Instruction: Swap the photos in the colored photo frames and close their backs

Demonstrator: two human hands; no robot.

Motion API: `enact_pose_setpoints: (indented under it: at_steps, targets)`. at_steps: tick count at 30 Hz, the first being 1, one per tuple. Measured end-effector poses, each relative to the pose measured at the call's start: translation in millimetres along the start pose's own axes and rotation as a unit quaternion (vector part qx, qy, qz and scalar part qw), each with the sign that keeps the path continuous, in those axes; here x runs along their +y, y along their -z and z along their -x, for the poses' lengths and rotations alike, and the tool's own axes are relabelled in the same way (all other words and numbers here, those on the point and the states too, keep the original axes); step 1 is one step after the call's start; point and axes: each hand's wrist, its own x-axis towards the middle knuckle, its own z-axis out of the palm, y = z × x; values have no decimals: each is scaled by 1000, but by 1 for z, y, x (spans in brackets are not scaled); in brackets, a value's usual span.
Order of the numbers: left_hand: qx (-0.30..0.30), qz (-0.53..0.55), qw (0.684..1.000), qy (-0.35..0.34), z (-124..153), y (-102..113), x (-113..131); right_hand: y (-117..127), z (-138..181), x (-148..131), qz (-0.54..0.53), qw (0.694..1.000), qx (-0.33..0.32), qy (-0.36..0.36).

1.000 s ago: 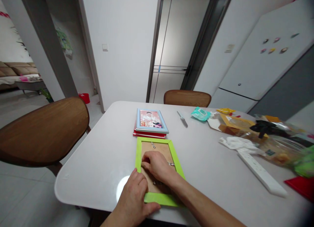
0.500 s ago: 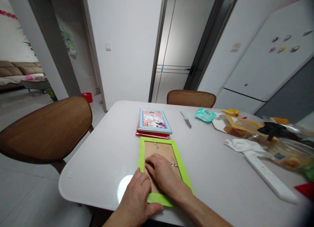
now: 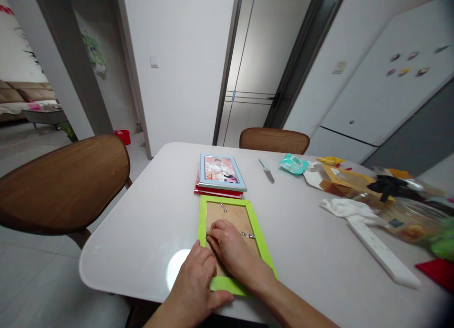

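Observation:
A lime-green picture frame (image 3: 260, 238) lies face down on the table, its brown backing board (image 3: 232, 214) showing. My left hand (image 3: 196, 280) grips the frame's lower left corner, thumb along the bottom edge and fingers over the left side. My right hand (image 3: 230, 247) lies over the backing board, its fingers pinched together at the inner left edge. What they pinch there is too small to make out. Metal hangers (image 3: 248, 234) show on the board at the right and top. Just beyond, a light blue photo frame (image 3: 241, 176) lies on a red frame (image 3: 220, 193).
A knife (image 3: 266, 172) lies beyond the frames on the white table (image 3: 142, 228). To the right are a teal wipes packet (image 3: 294, 164), a white power strip (image 3: 383, 254), a cardboard box (image 3: 336, 181) and a clear plastic tub (image 3: 411, 219). Wooden chairs (image 3: 67, 183) stand around the table.
The view has shifted slightly. My right fingertips have moved a little left, up against the frame's inner left edge. My left hand keeps its place on the corner.

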Motion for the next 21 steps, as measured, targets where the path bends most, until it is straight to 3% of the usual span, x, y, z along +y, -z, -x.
enact_pose_setpoints:
  at_steps: [4, 9, 11, 17, 21]
  targets:
    - [4, -13, 1000, -7, 0, -1, 0, 10, 13, 11, -40, 998, 47, 14]
    - [0, -22, 1000, -16, 1, -1, 0, 25, 45, 26, -4, 999, -35, 39]
    - [3, -25, 1000, -17, 0, -1, 0, 24, 54, 29, 10, 998, -33, 43]
    - [2, -32, 999, -22, -1, -2, 1, 16, 53, 27, -1, 1000, -6, 30]
    - [3, -33, 999, -25, -1, -1, 1, 18, 51, 27, -8, 998, -16, 64]
